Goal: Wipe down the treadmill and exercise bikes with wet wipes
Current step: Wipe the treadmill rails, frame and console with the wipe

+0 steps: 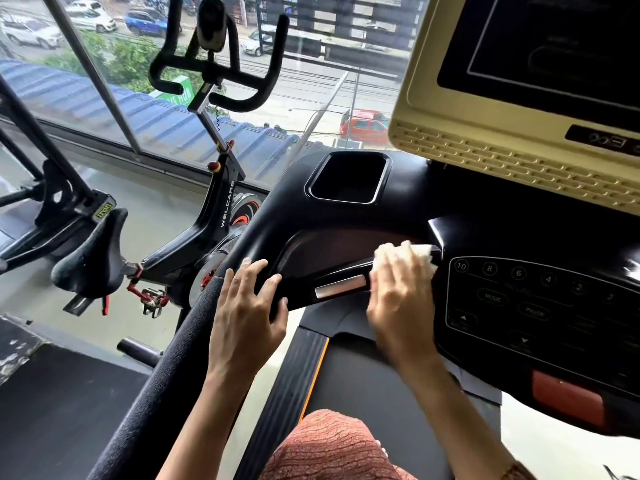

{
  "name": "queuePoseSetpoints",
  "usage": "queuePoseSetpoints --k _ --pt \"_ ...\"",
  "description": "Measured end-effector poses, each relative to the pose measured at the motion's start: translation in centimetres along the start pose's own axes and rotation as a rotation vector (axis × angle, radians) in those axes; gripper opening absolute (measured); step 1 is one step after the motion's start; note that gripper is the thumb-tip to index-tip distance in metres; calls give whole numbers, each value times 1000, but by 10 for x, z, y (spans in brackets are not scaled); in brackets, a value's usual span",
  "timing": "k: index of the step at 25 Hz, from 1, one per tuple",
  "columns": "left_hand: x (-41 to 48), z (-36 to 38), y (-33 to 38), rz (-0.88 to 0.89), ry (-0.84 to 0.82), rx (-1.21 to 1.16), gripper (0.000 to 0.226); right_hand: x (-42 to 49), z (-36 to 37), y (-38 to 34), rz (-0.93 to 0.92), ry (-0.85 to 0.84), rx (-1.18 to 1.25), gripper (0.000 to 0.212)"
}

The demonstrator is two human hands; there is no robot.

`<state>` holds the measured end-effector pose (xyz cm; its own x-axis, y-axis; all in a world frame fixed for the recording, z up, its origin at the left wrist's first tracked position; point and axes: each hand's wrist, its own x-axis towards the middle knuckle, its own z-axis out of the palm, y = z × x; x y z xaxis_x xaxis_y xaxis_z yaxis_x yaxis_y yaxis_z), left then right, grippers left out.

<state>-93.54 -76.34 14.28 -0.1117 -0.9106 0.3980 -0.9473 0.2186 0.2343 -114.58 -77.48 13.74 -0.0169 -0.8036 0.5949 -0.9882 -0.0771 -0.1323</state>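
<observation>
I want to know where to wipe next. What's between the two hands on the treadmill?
In the head view, a shiny silver pulse sensor plate on the black console grip sits between the left hand and the right hand, which presses the wet wipe.

Two bare hands show: one left hand [247,310] and one right hand [398,289]. One white wet wipe [424,252] is in sight. There is one treadmill [346,244], with one screen [554,46], one rectangular cup recess [348,178], one silver sensor plate [341,286], one red button [568,398] and one foam-covered side rail [166,368]. Its keypad [540,306] carries six numbered round buttons: 10, 8, 6, 4, 2, 2. One exercise bike [211,216] stands complete, with one saddle [91,261], one set of handlebars [221,60] and one pedal [152,299] visible. Outside the window [311,81] one red car [365,126] and one blue car [145,22] can be counted; the white cars are too blurred to count surely
</observation>
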Motion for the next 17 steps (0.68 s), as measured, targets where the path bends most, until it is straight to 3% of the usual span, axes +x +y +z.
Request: queuePoseSetpoints --k 4,8,12,15,17 --pt "0 1 0 0 -2 -2 45 -35 7 9 -86 -64 136 65" --pt "0 2 0 2 -4 -1 45 -35 12 11 43 -34 139 68" --pt "0 2 -2 -4 -5 -30 45 -33 16 12 -282 -47 117 60" --pt "-3 1 -4 4 -4 -63 46 -26 10 27 -138 13 83 48" --pt "-4 0 -6 3 -14 -94 48 -23 10 17 -114 7 63 52"
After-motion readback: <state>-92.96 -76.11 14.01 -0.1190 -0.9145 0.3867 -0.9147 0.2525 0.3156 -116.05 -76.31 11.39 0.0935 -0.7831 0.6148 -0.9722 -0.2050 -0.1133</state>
